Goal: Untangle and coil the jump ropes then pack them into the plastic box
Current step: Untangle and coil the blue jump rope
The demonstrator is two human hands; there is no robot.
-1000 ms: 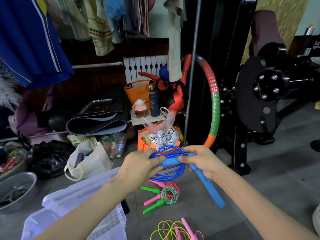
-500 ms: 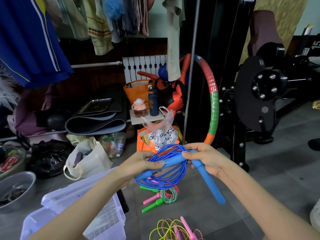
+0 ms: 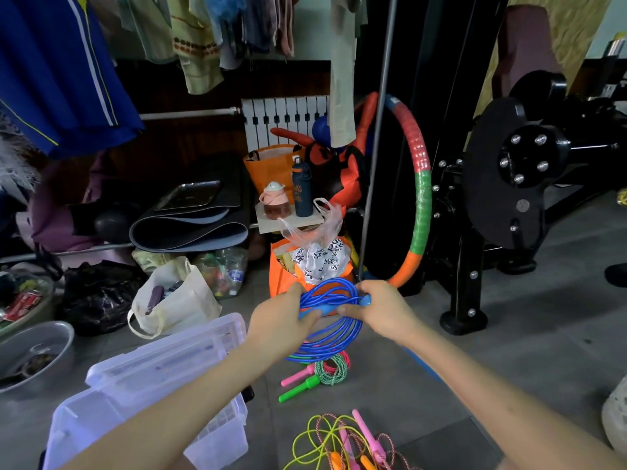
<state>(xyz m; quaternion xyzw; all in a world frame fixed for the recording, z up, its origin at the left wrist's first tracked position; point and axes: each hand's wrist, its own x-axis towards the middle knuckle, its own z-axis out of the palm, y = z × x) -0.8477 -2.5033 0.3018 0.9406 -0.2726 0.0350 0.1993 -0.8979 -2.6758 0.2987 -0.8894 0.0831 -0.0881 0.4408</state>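
The clear plastic storage box (image 3: 217,432) sits on the floor at lower left; beyond it, left hand (image 3: 281,320) and right hand (image 3: 383,310) both clutch the coiled blue plastic jump rope (image 3: 327,334), held in the air; if either grip slackens, the springy loops will likely burst open; its dangling blue handle (image 3: 420,362) could snag.

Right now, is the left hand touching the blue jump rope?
Touching. The head view shows the left hand gripping the blue jump rope, thumb over its handle, fingers behind the coil.
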